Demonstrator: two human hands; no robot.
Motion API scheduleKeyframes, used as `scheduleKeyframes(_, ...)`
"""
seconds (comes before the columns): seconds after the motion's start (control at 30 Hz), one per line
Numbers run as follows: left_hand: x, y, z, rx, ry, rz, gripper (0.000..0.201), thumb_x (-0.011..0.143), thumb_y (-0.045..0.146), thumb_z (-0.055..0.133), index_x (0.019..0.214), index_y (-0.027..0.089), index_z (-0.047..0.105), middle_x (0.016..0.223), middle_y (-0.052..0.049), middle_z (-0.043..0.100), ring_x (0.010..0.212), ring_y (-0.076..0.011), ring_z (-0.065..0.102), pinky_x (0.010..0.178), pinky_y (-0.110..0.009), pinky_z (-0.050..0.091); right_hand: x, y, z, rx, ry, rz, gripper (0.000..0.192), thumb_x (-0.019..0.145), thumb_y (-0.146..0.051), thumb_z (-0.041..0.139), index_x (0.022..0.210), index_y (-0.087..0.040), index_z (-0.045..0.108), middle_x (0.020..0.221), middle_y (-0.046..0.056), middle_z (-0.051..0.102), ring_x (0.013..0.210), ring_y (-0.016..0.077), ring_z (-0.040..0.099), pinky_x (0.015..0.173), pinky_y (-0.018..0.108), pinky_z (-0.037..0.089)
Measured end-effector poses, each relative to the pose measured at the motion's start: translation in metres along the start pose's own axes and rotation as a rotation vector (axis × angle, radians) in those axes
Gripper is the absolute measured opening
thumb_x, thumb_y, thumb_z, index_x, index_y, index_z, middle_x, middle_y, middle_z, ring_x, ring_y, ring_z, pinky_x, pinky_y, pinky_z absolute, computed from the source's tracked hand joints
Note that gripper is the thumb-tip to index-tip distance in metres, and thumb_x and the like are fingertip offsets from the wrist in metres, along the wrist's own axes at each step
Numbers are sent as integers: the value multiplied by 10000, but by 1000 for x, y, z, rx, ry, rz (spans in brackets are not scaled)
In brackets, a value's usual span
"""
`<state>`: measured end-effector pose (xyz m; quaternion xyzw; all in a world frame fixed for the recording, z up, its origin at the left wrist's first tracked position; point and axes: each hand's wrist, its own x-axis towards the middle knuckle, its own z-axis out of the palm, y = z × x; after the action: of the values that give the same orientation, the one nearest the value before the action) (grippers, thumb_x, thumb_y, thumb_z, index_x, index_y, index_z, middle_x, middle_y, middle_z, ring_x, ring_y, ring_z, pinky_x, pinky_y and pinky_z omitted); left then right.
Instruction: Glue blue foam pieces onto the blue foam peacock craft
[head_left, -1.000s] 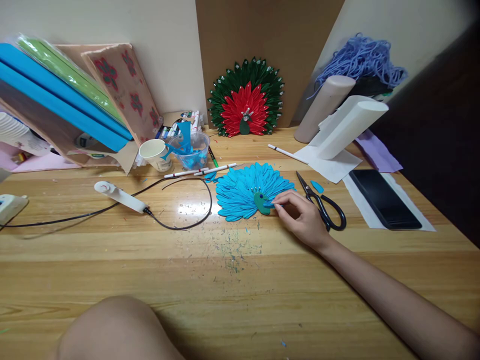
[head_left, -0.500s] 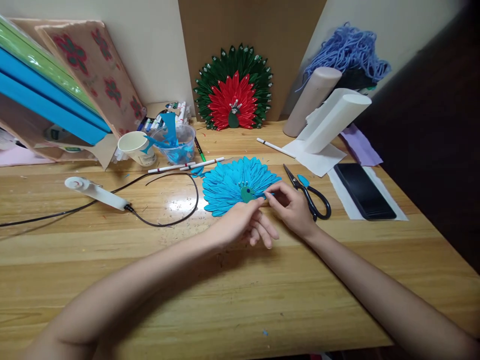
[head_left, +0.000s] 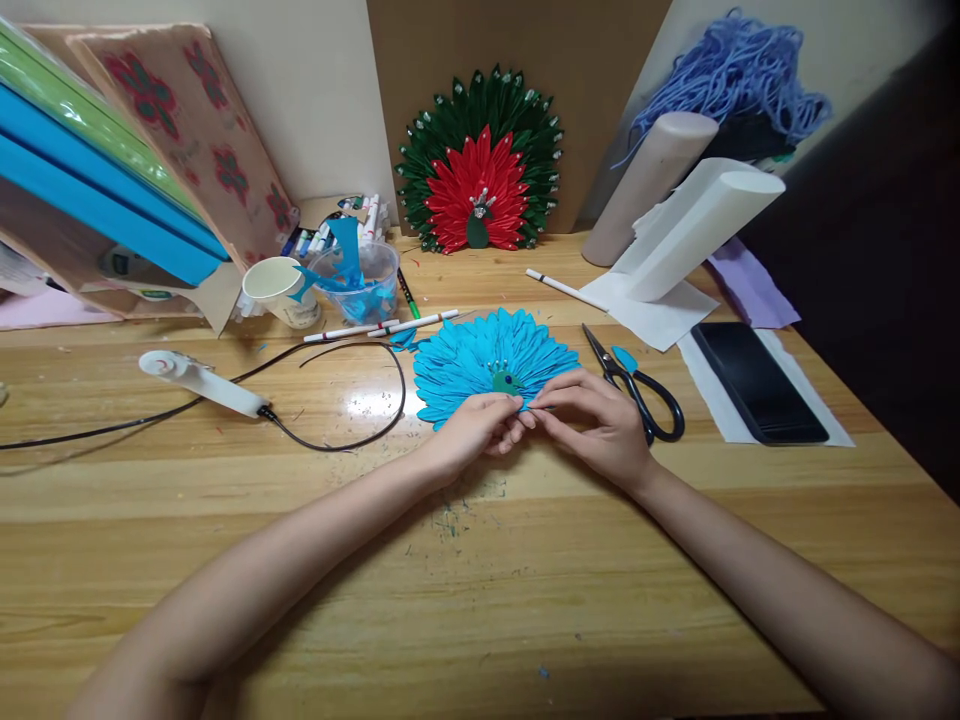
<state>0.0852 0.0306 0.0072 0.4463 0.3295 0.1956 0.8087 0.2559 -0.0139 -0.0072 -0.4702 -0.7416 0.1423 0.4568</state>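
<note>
A blue paper peacock (head_left: 480, 350), with layered feathers and a green head (head_left: 505, 380) topped by small pearl-like dots, lies flat on the table. At its lower edge my left hand (head_left: 484, 430) is closed, fingers curled under and thumb on the edge by the green head. My right hand (head_left: 596, 420) pinches at the peacock's lower right edge, its fingertips almost meeting my left thumb. Whatever is between the right fingertips is too small to tell. Just right of that hand are black-handled scissors (head_left: 658, 408), with a cut blue petal (head_left: 624, 358) beside them.
A white glue gun (head_left: 206, 385) with a looping black cord lies left. Behind stand a paper cup (head_left: 277, 290), a plastic tub (head_left: 390, 265) of blue scraps and a red-green peacock (head_left: 480, 190). Paper rolls (head_left: 705, 240) and a phone (head_left: 761, 385) are on the right.
My left fingers have curled in from a spread pose, beneath the peacock's lower edge. My right fingertips have come down closer to the left thumb. The view has shifted slightly.
</note>
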Motion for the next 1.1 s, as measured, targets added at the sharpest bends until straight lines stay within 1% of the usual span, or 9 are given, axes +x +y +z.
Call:
scheduleKeyframes(0.1,-1,1,3,56,23,28,291,830,352,450,676,122,540,491,55,414,405,-41,342,423,-194,189,1,-1,0,4,-13,-11,133,765,-137,639,857,-231,657,852,45,619,805,169,599,715,320,498)
scheduleKeyframes(0.2,-2,1,4,86,27,30,299,830,370,441,680,129,532,497,56,413,410,-49,341,426,-198,198,2,-3,1,28,-40,12,107,761,-145,638,836,-221,633,855,48,612,823,176,594,726,324,496)
scheduleKeyframes(0.33,-1,-2,4,134,11,66,294,847,354,405,680,138,516,496,56,416,413,-55,342,424,-199,221,3,-2,0,76,-86,90,64,764,-181,638,808,-216,606,887,54,599,859,185,584,749,333,496)
scheduleKeyframes(0.47,-1,-10,4,203,26,131,304,872,353,374,680,148,491,536,45,442,427,-59,369,431,-198,262,3,1,0,212,-149,190,26,794,-208,612,788,-209,586,912,61,586,873,180,577,727,315,500)
scheduleKeyframes(0.57,-4,-16,5,317,54,193,328,898,380,346,723,153,504,578,36,468,457,-69,401,465,-201,309,2,4,0,363,-194,271,29,814,-226,594,806,-210,572,891,52,576,864,172,577,731,310,498)
scheduleKeyframes(0.7,-9,-18,8,555,119,268,332,918,349,330,714,161,510,603,22,495,541,-94,449,540,-212,343,1,7,1,516,-243,368,81,808,-266,615,798,-209,558,808,29,568,789,158,579,692,298,496)
scheduleKeyframes(0.83,-11,-17,9,711,160,319,311,919,302,329,709,167,513,621,10,518,607,-121,480,585,-230,345,1,7,1,565,-224,392,140,771,-289,660,747,-197,557,784,26,564,759,149,567,668,287,484)
scheduleKeyframes(0.97,-12,-16,9,777,174,357,311,922,299,324,704,173,506,664,2,538,651,-135,496,627,-241,346,2,8,2,606,-207,410,146,755,-280,675,743,-190,561,780,20,560,748,134,564,666,273,477)
scheduleKeyframes(1.1,-13,-17,11,832,182,372,302,923,305,323,695,179,476,666,6,523,642,-133,478,618,-241,327,3,9,2,620,-202,431,177,733,-300,690,726,-184,556,764,17,562,733,130,566,661,265,484)
